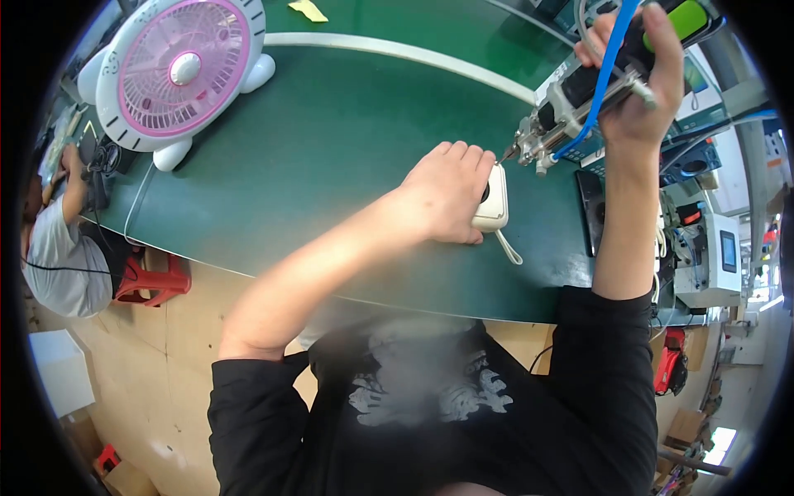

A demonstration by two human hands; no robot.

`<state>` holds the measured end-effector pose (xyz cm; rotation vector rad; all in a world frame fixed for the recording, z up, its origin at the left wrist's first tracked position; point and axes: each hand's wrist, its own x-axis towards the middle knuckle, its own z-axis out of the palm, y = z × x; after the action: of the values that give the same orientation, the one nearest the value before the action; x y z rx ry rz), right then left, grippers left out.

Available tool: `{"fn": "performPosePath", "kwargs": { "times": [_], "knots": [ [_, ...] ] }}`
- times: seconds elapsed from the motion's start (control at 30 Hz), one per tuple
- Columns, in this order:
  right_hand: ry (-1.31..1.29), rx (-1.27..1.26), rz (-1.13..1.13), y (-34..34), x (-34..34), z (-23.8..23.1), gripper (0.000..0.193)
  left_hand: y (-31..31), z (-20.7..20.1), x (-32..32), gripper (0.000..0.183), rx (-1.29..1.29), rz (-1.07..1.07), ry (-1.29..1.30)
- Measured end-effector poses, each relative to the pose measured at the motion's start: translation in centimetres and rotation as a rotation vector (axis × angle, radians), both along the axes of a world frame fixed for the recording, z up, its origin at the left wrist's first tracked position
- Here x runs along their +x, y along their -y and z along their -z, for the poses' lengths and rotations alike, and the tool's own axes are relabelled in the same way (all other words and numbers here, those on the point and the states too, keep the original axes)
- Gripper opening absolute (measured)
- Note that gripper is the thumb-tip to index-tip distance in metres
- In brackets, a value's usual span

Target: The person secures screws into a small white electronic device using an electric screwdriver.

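Note:
A small cream-coloured device (494,207) with rounded corners and a wrist strap (509,248) lies on the green work table (331,124). My left hand (449,190) grips it from its left side, fingers over the top edge and thumb near the lower edge. Up at the right, my right hand (641,78) is wrapped round a black and green power screwdriver (579,91) with metal fittings and a blue air hose (608,74). Its thin tip points down-left and meets or nearly meets the device's upper corner; contact is hard to tell.
A white and pink fan (184,70) stands at the far left. A white strip (405,54) curves across the table's back, with a yellow scrap (308,10) beyond. Electronic equipment (703,256) crowds the right. Another person (66,248) sits at the left near a red stool (155,279).

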<state>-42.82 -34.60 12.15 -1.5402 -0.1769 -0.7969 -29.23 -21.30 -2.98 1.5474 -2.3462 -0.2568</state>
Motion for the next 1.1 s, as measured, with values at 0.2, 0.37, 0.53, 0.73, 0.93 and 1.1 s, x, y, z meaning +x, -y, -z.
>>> {"fn": "performPosePath", "kwargs": {
  "times": [0.2,0.37,0.53,0.73,0.93,1.1],
  "knots": [
    [0.064,-0.044,0.139,-1.7,-3.6,-3.9,0.036,0.3,0.6,-0.4,0.09,-0.109,0.012,0.021],
    [0.356,-0.041,0.45,-7.9,-1.9,-6.0,0.031,0.2,0.7,0.3,0.09,-0.04,0.0,0.004],
    [-0.049,-0.106,-0.022,-5.3,-5.5,-7.2,0.056,0.4,1.0,0.1,0.089,-0.084,0.012,-0.014],
    [-0.039,-0.068,0.044,-5.9,-5.1,-5.6,0.057,0.3,1.0,0.1,0.092,-0.093,0.026,-0.033],
    [-0.028,-0.028,0.132,-7.3,-4.5,-3.9,0.059,0.4,1.4,0.0,0.086,-0.164,0.037,0.035],
    [-0.076,0.004,0.147,-6.3,-4.7,-2.1,0.058,0.1,1.3,0.3,0.089,-0.158,0.029,0.019]
  ]
}}
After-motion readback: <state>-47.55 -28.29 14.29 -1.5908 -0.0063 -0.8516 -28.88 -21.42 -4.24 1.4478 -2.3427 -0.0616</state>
